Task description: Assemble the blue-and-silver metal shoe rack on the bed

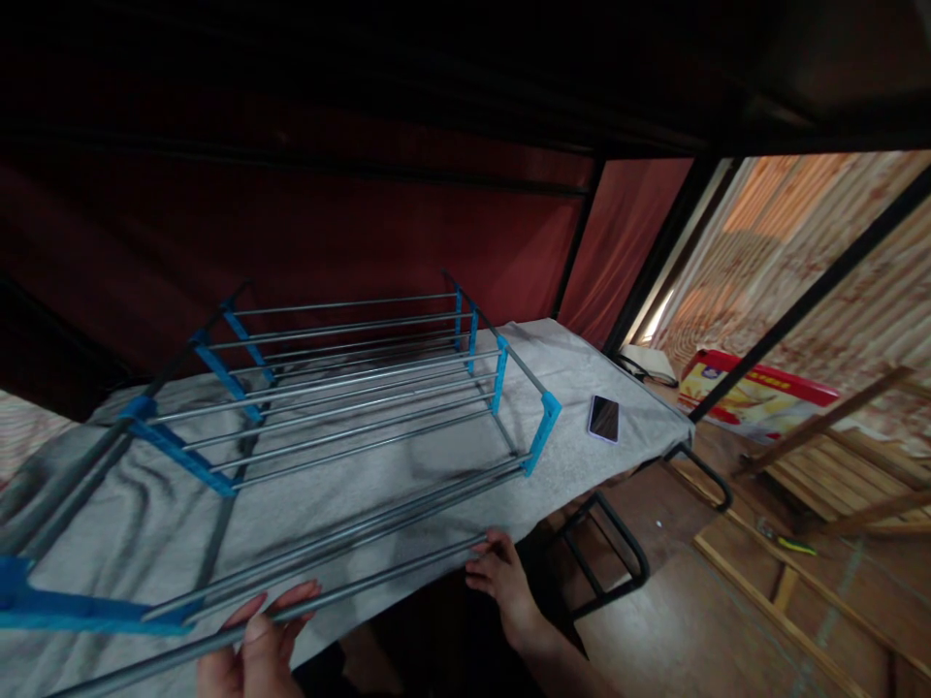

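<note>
A long grey metal tube crosses in front of me, slanting from the lower left up to the right. My left hand is closed around it, thumb on top. The fingertips of my right hand pinch its far end. Just beyond lies a rack of grey rods joined by blue plastic brackets, resting on a grey cloth. One blue bracket stands at the rack's right corner, and another blue bracket is near my left hand. The tube's left end runs out of view.
A phone lies on the cloth right of the rack. Dark red panels rise behind, framed by dark bars. To the right are a black metal frame, a red-and-yellow box and wooden slats on the floor.
</note>
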### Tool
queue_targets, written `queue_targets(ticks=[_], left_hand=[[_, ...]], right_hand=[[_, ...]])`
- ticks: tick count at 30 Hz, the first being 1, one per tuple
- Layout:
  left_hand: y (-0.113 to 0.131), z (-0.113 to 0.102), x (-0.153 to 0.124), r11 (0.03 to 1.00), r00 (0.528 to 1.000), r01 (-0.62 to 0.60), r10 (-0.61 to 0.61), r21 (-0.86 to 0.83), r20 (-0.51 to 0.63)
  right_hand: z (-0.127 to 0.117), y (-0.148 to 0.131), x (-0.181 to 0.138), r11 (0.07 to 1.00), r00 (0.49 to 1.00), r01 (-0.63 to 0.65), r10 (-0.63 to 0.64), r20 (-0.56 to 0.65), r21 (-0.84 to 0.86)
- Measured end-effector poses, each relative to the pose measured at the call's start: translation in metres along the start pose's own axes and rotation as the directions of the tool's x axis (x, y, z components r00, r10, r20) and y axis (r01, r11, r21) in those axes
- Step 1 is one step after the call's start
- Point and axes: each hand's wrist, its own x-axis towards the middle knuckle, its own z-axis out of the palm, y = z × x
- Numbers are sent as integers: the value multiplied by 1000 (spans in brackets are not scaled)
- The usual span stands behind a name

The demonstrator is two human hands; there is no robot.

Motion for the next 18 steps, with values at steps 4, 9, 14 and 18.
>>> queue_targets(ticks=[4,9,14,18], left_hand=[[18,18,-28,984,984,-7,-25,179,175],[6,20,-40,891,860,-255,32,375,508],[-7,10,-24,599,495,-762,292,247,819],[-20,-2,-5,302,303,-931,318,207,898]], right_hand=[[16,12,-25,986,982,-157,161,94,-52],[27,26,-40,901,873,-331,405,271,-280],[20,26,-32,881,880,-265,387,275,-392],[12,5,-17,940,937,-132,222,270,-315]])
